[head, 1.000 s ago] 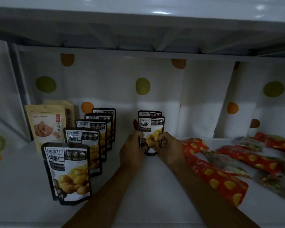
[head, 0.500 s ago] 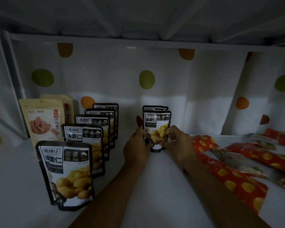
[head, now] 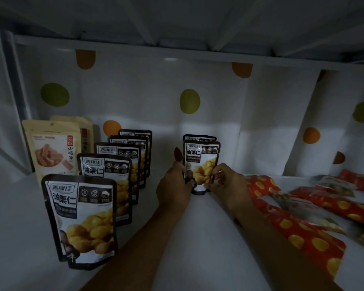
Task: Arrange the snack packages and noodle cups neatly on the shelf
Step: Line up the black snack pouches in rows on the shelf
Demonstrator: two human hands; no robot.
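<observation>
A black chestnut pouch [head: 202, 158] stands upright at the back middle of the white shelf [head: 198, 238], with a second one [head: 199, 138] close behind it. My left hand [head: 172, 187] pinches its lower left edge and my right hand [head: 227, 183] pinches its lower right edge. To the left, a row of several identical black pouches [head: 82, 219] stands upright, running from front to back. Behind that row stand two beige snack bags [head: 53, 150].
Several red packets with yellow spots [head: 303, 238] lie flat in a loose pile on the right of the shelf. A white cloth with coloured dots [head: 189, 101] lines the back. The shelf above [head: 177, 22] hangs low overhead.
Both hands stay on the same pouch at the back. The camera has tilted down and come a little closer; the pouch looks more upright.
</observation>
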